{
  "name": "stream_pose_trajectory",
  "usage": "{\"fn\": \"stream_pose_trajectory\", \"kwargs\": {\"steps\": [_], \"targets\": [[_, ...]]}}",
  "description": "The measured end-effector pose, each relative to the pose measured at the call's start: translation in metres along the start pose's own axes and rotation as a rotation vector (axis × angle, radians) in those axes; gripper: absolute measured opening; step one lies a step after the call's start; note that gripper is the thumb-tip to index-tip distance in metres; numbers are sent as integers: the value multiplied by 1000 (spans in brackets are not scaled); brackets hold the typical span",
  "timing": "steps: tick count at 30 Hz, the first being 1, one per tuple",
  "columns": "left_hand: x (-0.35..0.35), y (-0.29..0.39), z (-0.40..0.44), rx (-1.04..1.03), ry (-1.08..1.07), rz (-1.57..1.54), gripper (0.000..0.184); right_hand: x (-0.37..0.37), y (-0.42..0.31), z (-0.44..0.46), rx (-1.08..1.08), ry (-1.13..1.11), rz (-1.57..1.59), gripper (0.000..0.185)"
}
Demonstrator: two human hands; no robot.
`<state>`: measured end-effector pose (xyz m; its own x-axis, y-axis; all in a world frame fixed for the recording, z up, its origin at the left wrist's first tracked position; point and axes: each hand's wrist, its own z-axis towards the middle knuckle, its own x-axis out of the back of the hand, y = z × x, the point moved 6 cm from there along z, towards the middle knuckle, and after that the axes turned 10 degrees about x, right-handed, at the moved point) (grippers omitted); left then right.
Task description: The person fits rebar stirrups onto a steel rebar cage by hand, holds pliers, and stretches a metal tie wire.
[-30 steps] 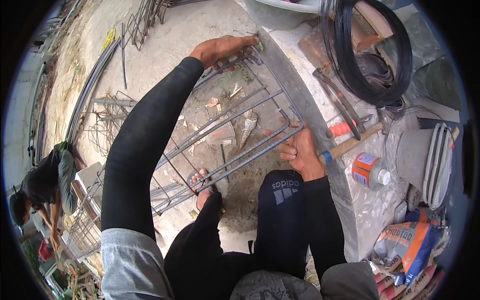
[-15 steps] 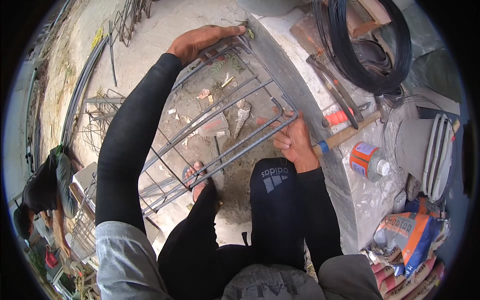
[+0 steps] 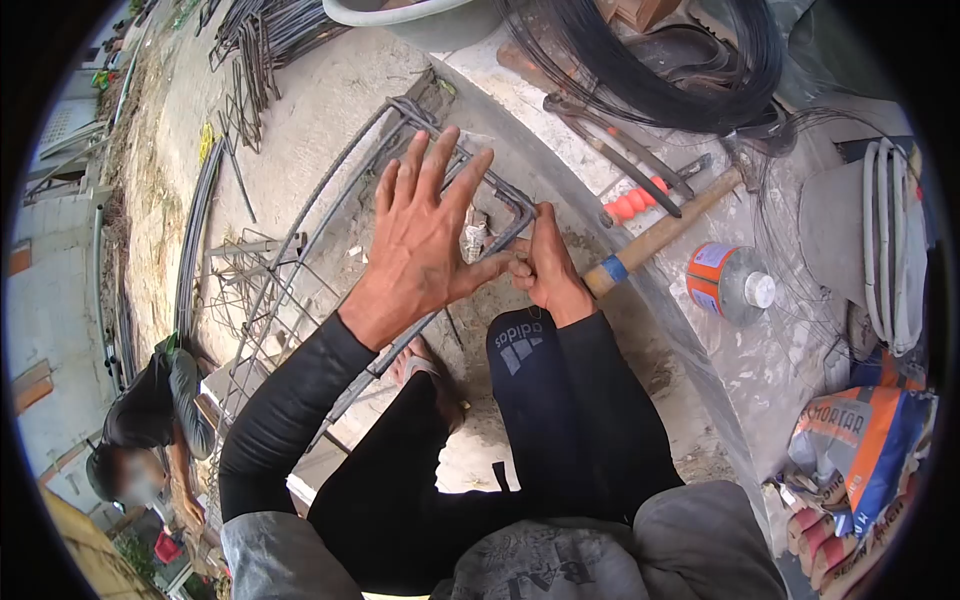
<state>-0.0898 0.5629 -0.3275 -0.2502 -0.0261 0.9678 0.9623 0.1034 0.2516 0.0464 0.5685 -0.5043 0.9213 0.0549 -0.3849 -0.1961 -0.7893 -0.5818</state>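
— Recorded since the earlier frame: left hand (image 3: 412, 262) moved off the far corner of the metal cage (image 3: 510, 192), now above its right end. Also recorded: fingers of the right hand (image 3: 556, 268) drawn in at the near corner.

— Noted. Position of the cage?

— Observed in front of the person, slanting off to the left, with the right knee (image 3: 525, 345) on its near side and a concrete ledge (image 3: 735, 375) past its right end.

— Condition of the left fingers?

— Found spread wide over the cage, back of the hand uppermost, thumb pointed at the right fingertips. Touching or nearly so. Cannot tell of anything pinched between.

— And the right?

— Found curled at the cage's near right corner, thumb raised just beside the bent bars. Cannot confirm a hold; fingertips partly covered.

— Surroundings, by the cage?

— Logged to its right, on the ledge: wooden handle (image 3: 650, 235) with a blue band, cutters (image 3: 615, 150), coil of black wire (image 3: 760, 60). Farther right: bottle (image 3: 735, 283) with an orange label, printed bag (image 3: 845, 440). Beyond its far corner: basin (image 3: 430, 25). Left of it, well apart: another person (image 3: 145, 410), bent forward.
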Motion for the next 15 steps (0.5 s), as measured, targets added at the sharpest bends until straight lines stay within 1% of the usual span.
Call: {"fn": "stream_pose_trajectory", "kwargs": {"steps": [2,5,6,9,10,13,15], "targets": [[-30,20,-15,-14,-84,104,117,-1,-4,-5,-27,106,-44,52],[-48,26,10,8,-81,196,128,1,-7,-2,-19,-106,-47,49],[-44,35,13,-67,6,179,114,3,-5,-2,-54,-138,-36,44],[-50,27,25,-15,-175,176,92,5,-2,5,-80,-145,17,47],[-47,31,24,-82,46,126,70,4,0,6,-77,-151,33,49],[-61,20,32,-28,-177,192,63,1,4,10,-63,-150,60,53],[-58,19,32,-39,-146,188,60,-1,4,13,-51,-131,56,53]]}}
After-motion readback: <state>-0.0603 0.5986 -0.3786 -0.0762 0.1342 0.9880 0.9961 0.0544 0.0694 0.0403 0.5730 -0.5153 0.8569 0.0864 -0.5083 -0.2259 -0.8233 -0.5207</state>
